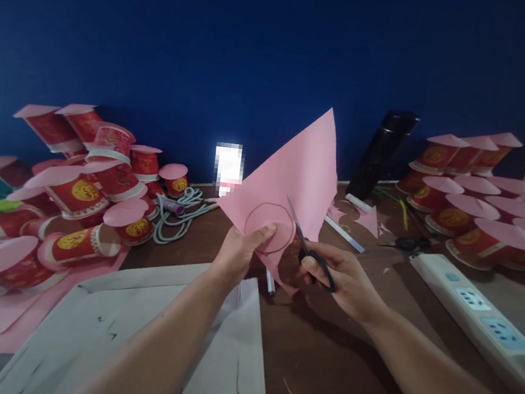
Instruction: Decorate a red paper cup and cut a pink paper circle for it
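A pink sheet of paper (301,163) is held up over the brown table, with a circle drawn in dark line on its lower part. My left hand (240,248) grips the sheet's lower edge, the thumb pressed inside the circle. My right hand (329,274) has its fingers through the black handles of a pair of scissors (303,233). The scissors' blades point up and left, beside the circle's right edge. Whether they are biting into the paper I cannot tell. A narrow pink strip hangs below the circle.
Red paper cups (80,192) with pink discs are piled at the left, and more cups (469,236) stand at the right. A white power strip (477,310), a black bottle (383,154), a grey cable (172,215) and a white board (142,335) lie about. Pink scraps (368,221) lie behind.
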